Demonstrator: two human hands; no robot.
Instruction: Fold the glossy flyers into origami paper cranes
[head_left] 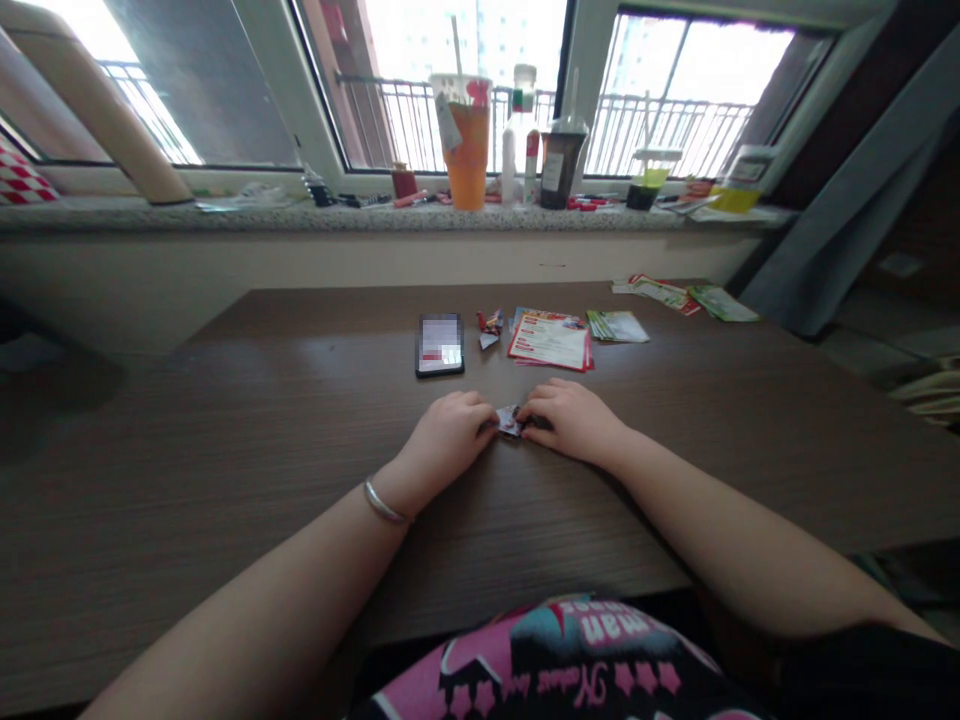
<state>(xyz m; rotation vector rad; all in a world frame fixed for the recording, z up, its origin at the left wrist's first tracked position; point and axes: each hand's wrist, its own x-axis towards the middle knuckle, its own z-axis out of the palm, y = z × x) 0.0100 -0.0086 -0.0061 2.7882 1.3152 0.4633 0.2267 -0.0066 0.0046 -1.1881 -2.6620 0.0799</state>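
Observation:
A small folded piece of printed paper point(508, 421) lies on the dark wood-grain table point(225, 470), mostly hidden by my fingers. My left hand point(448, 436) pinches its left end, and my right hand point(570, 420) holds its right end. A silver bangle point(385, 502) circles my left wrist. Just beyond my hands are a crumpled red and white paper scrap point(490, 327) and a stack of red and white leaflets point(550, 341). To the left of the scrap lies a black smartphone point(439, 345), its screen blurred.
Green and white cards point(616, 326) and more leaflets point(656, 293) lie farther back on the table. Beyond it, a granite windowsill point(360, 217) holds an orange cup point(468, 160), bottles and a dark cup point(561, 168). A grey curtain point(832, 210) hangs at the right.

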